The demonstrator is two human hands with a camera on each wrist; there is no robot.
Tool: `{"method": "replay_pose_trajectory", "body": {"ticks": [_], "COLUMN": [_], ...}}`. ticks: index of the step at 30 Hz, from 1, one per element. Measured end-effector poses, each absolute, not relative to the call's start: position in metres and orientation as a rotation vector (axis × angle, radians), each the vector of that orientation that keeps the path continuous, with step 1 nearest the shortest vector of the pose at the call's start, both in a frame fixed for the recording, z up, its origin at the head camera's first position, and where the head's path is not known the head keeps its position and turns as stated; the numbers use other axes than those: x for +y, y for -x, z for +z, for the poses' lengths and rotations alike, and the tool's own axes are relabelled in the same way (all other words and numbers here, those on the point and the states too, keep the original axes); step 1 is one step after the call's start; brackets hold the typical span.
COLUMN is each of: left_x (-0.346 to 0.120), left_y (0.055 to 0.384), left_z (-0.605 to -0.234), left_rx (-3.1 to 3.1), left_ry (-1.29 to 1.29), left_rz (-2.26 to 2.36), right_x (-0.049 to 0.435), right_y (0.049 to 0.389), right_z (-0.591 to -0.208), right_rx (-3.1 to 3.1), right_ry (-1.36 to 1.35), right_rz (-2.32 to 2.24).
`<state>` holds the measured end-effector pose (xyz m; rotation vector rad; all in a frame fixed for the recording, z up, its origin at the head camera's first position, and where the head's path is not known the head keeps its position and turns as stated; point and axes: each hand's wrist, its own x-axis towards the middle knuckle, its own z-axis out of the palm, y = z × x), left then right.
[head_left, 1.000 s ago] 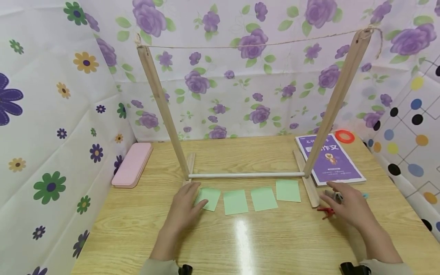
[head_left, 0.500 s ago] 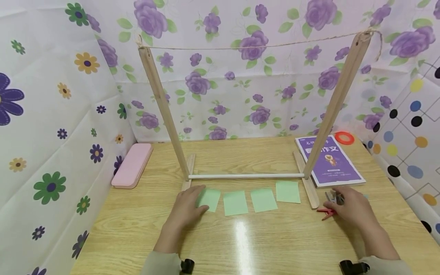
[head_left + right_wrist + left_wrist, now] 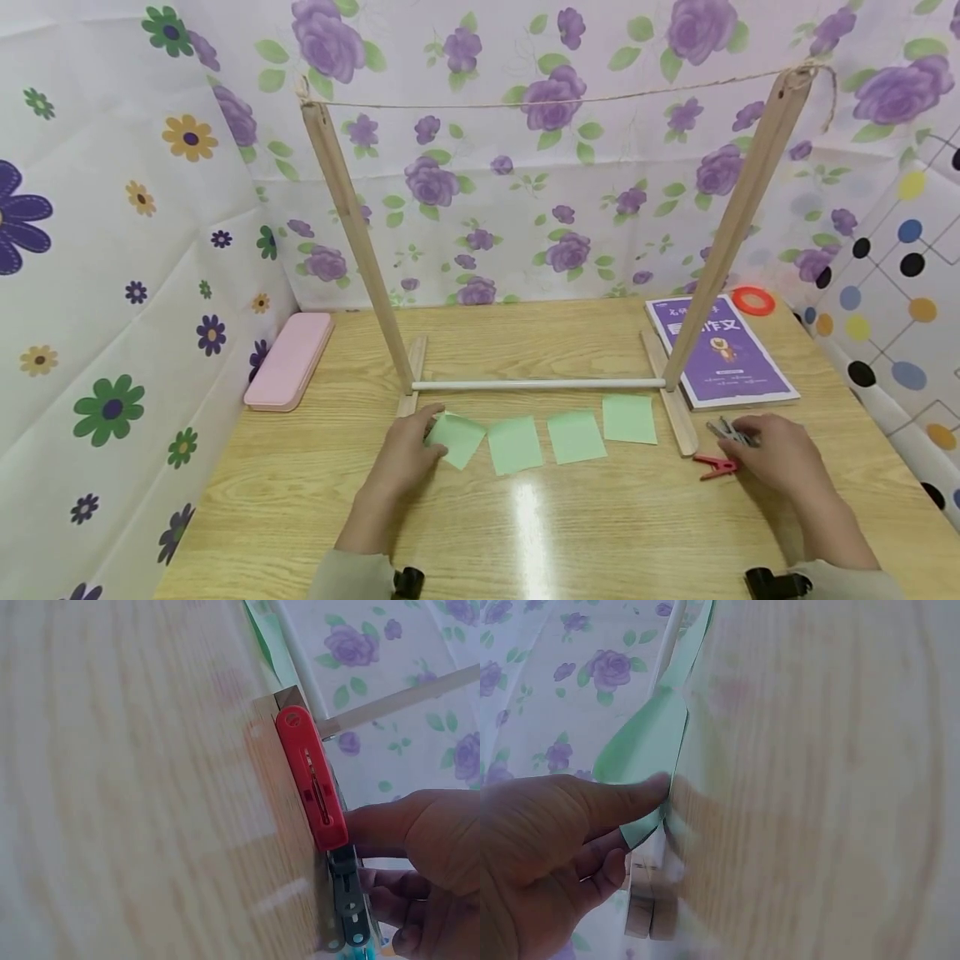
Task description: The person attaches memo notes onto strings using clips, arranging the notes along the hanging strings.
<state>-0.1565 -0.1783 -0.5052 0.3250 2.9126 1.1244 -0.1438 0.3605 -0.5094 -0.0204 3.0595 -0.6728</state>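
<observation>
Left hand (image 3: 408, 450) in front of white rod (image 3: 536, 384), near its left end, pinching — right hand (image 3: 778, 452) right of it, fingers curled — both forearms (image 3: 371, 518) angled inward.

The purple book's cover (image 3: 738, 367) reads "作文"; other lettering is unclear.

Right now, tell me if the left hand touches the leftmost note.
Touching: the left wrist view shows the left hand pinching the note, thumb across its face.

The notes (image 3: 514, 446) are showing pale green, a clip (image 3: 717, 467) red, the case (image 3: 288, 360) pink, the book (image 3: 738, 367) purple, the white backdrop (image 3: 510, 221) a purple-rose pattern.
</observation>
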Motion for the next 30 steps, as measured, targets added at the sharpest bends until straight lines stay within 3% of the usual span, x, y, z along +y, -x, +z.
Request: {"method": "replay_pose_trajectory", "body": {"ticks": [10, 20, 30], "left_x": [-0.185, -0.186, -0.181], "left_y": [0.156, 0.153, 0.155], "left_z": [-0.501, -0.501, -0.504], "left_rx": [2.905, 2.805, 2.683], "left_ry": [-0.238, -0.193, -0.066], "left_rz": [1.415, 1.593, 1.8], "right_x": [0.353, 0.349, 0.343], "right_y": [0.142, 0.135, 0.137], "right_z": [-0.516, -0.507, -0.511], "right_rx": [3.259, 3.02, 2.793], "right_ry": [0.139, -0.25, -0.012], "right_rz": [-0.862, -1.255, -1.932]}}
